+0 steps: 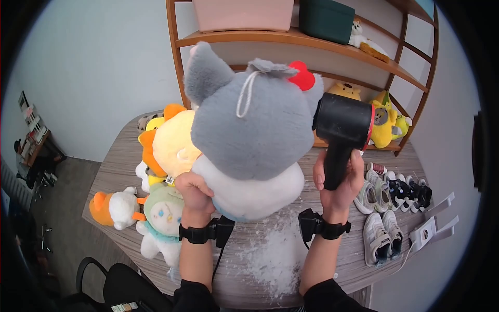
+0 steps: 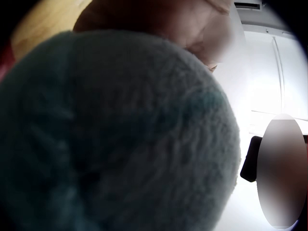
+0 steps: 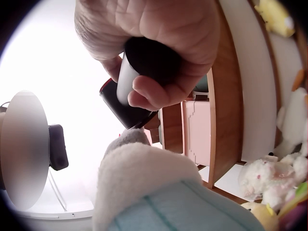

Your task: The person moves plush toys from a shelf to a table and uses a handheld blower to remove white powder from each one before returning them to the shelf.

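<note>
My left hand (image 1: 193, 193) grips a big plush toy (image 1: 249, 127) by the side of its body, up over the table. The toy has a grey head, a white cord loop, a red bow by one ear and a white body; its back faces me. The left wrist view is filled by its pale blue and white cloth (image 2: 149, 125). In my right hand (image 1: 340, 182) is the handle of a black hair dryer (image 1: 342, 122). The dryer's barrel end is right at the side of the grey head. My right fingers curl round the handle in the right wrist view too.
Several plush toys, among them a green-hooded one (image 1: 163, 210), lie at the table's left. Pairs of shoes (image 1: 375, 239) line the right, beside a white device with upright flaps (image 1: 423, 234). White fluff (image 1: 275, 260) covers the near tabletop (image 1: 228, 270). A wooden shelf (image 1: 291, 37) stands behind.
</note>
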Tool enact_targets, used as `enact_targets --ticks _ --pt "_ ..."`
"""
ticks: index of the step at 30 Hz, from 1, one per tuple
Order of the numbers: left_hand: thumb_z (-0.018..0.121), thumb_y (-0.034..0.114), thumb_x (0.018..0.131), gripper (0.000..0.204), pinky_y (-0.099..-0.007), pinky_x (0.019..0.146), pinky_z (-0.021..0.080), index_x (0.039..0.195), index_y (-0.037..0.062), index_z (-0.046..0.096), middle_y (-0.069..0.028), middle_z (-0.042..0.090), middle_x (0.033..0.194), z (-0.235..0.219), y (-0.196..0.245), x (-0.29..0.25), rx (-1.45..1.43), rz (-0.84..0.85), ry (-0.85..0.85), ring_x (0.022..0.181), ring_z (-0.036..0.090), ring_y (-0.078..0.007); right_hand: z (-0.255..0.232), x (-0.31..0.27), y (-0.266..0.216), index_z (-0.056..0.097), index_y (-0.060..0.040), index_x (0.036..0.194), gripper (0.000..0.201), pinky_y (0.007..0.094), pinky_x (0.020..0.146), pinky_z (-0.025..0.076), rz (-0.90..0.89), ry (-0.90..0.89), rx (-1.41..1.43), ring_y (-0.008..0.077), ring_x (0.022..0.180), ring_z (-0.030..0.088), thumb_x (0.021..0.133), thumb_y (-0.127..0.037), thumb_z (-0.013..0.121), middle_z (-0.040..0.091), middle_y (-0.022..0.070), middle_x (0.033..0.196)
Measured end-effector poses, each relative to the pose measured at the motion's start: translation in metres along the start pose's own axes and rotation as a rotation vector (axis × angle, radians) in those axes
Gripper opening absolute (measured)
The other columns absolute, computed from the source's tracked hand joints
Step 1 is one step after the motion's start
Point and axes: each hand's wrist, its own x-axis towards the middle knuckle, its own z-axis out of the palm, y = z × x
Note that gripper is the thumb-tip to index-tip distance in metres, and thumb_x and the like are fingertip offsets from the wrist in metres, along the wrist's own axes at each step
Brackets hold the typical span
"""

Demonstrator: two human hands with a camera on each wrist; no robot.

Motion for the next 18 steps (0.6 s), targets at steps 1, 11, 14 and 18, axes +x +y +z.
enact_targets --ticks 1,11,14,18 --pt "0.045 0.007 0.059 0.013 -0.0249 0.048 0.047 0.064 0.0037 0.057 -0.0089 0.063 0.066 0.003 -0.001 0.001 -0.034 -0.023 0.009 0.049 0.055 -0.0234 0.000 0.000 0.000 0.052 0.0048 0.113 0.047 0.0276 0.039 0.037 -0.002 -0.019 0.007 0.0178 0.044 0.049 0.099 -0.039 0.042 0.054 0.0141 0.067" --pt "0.042 0.009 0.063 0.019 -0.0310 0.069 0.055 0.070 0.0016 0.059 -0.0132 0.067 0.081 0.008 -0.002 0.003 -0.313 -0.134 -0.123 0.068 0.063 -0.0263 0.000 0.000 0.002 0.052 0.0074 0.112 0.045 0.0273 0.039 0.037 0.038 -0.063 -0.009 0.0174 0.043 0.049 0.098 -0.035 0.043 0.055 0.0145 0.068" --pt "0.042 0.008 0.063 0.019 -0.0316 0.073 0.055 0.071 0.0019 0.058 -0.0127 0.067 0.081 0.010 -0.002 0.005 -0.299 -0.121 -0.129 0.071 0.063 -0.0260 0.004 0.000 -0.002 0.053 0.0075 0.111 0.045 0.0268 0.039 0.037 0.069 -0.042 -0.122 0.0167 0.043 0.049 0.098 -0.035 0.045 0.057 0.0147 0.068" --pt "0.044 0.009 0.063 0.019 -0.0329 0.078 0.054 0.074 0.0026 0.058 -0.0103 0.066 0.082 0.020 0.001 0.009 -0.179 -0.059 0.029 0.075 0.063 -0.0261 0.011 0.002 -0.004 0.053 0.0076 0.116 0.048 0.0255 0.037 0.035 0.102 -0.027 -0.346 0.0153 0.043 0.049 0.096 -0.036 0.049 0.057 0.0123 0.072"
